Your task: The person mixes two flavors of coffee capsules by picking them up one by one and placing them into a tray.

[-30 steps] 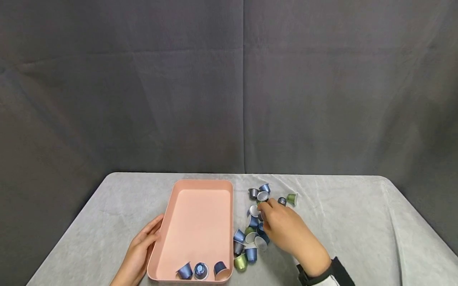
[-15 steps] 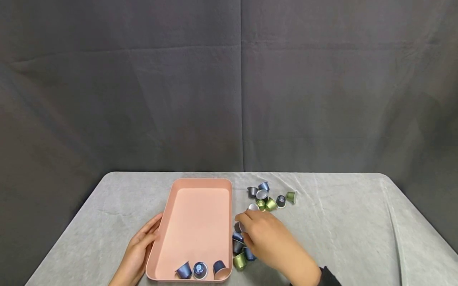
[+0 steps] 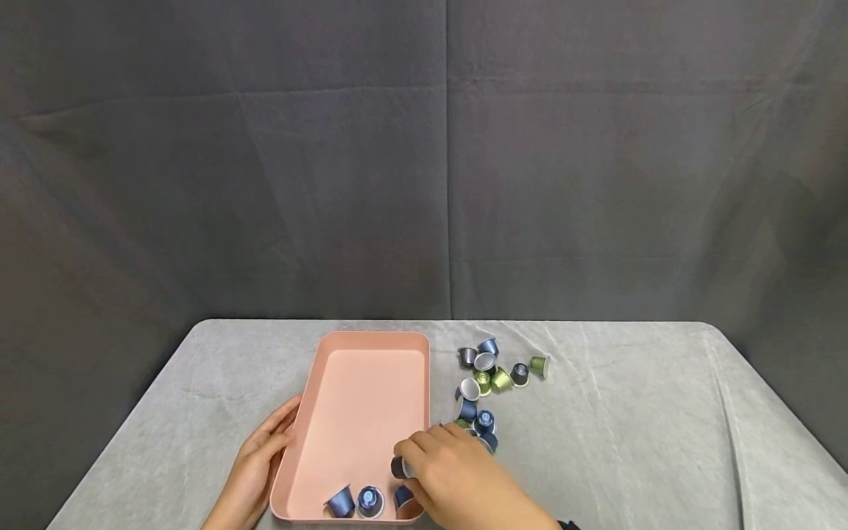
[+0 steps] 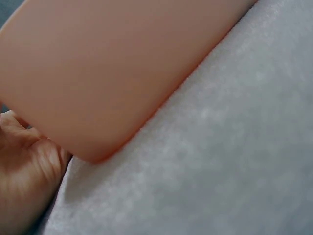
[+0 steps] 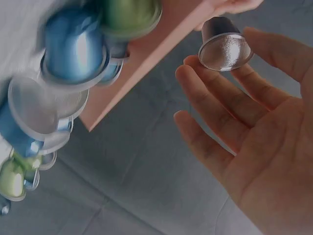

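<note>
In the head view, my right hand (image 3: pixel 457 478) pinches a dark coffee capsule (image 3: pixel 398 468) above the right side of the pink tray (image 3: pixel 374 397). The right wrist view shows this capsule (image 5: pixel 226 45) between thumb and fingers, its silvery lid toward the camera. My left hand (image 3: pixel 255 460) rests against the tray's left side, fingers fairly straight along the wall. Its fingertips are hidden in the left wrist view, where the palm (image 4: pixel 29 166) lies beside the tray wall (image 4: pixel 107 88). Inside the tray, near its front edge, lie a blue capsule (image 3: pixel 341 502), another blue capsule (image 3: pixel 370 501) and a darker blue capsule (image 3: pixel 404 495).
Right of the tray, several loose capsules lie in a cluster, among them a green capsule (image 3: pixel 501 379), a black capsule (image 3: pixel 520 373) and a blue capsule (image 3: pixel 484 421). My right hand covers the cluster's near part. A pale cloth (image 3: pixel 629 427) covers the table; a dark curtain (image 3: pixel 424 184) hangs behind.
My right hand has picked the dark capsule from the cluster and carried it left and toward me, over the tray. My left hand and the tray have barely moved.
</note>
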Tool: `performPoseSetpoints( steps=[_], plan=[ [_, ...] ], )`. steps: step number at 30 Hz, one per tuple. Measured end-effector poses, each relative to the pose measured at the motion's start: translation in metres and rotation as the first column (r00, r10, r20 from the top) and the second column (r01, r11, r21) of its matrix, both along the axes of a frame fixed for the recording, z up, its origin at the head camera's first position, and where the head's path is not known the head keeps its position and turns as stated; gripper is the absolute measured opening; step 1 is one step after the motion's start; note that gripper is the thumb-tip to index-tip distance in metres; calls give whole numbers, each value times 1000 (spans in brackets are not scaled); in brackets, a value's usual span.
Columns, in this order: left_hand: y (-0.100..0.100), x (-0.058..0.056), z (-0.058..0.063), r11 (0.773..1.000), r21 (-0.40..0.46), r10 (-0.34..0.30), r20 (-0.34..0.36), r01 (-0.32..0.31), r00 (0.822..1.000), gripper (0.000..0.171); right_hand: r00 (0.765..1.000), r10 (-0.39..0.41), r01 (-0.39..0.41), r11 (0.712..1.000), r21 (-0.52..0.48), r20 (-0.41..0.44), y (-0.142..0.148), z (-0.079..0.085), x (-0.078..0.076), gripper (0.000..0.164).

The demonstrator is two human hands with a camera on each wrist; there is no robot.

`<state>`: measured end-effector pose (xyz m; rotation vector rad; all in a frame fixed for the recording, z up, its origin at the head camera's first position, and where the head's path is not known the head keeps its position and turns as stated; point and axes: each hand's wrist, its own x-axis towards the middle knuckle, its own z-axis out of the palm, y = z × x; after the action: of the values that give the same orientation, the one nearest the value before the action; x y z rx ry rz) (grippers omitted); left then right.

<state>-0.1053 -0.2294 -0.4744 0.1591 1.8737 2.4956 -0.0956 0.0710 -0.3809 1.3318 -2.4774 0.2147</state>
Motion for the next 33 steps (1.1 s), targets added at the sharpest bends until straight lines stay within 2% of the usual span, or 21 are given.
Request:
performPoseSetpoints(
  steps=[5, 11, 15, 21, 28, 33],
  plan=[
    [-1, 0, 0, 1000, -2, -9, -8, 9, 1000, 61, 997, 55, -53, 998, 47, -53, -9, -8, 3, 27],
    [-2, 1, -1, 1000, 5, -15, -17, 15, 1000, 61, 996, 94, -94, 995, 32, 7, -15, -15, 8, 19],
    [-2, 0, -2, 1000, 6, -17, -27, 18, 999, 60, 995, 92, -93, 994, 57, 29, -17, -18, 10, 16],
    [-2, -2, -4, 1000, 13, -17, -50, 18, 999, 57, 994, 82, -89, 991, 105, 69, -19, -22, 10, 19],
    [-1, 0, -2, 1000, 1, -12, -30, 12, 999, 60, 994, 79, -88, 988, 130, 72, -21, -24, 10, 21],
    [-1, 0, -1, 1000, -2, -8, -30, 8, 1000, 60, 996, 84, -86, 989, 117, 20, -22, -28, 9, 19]
  ],
)
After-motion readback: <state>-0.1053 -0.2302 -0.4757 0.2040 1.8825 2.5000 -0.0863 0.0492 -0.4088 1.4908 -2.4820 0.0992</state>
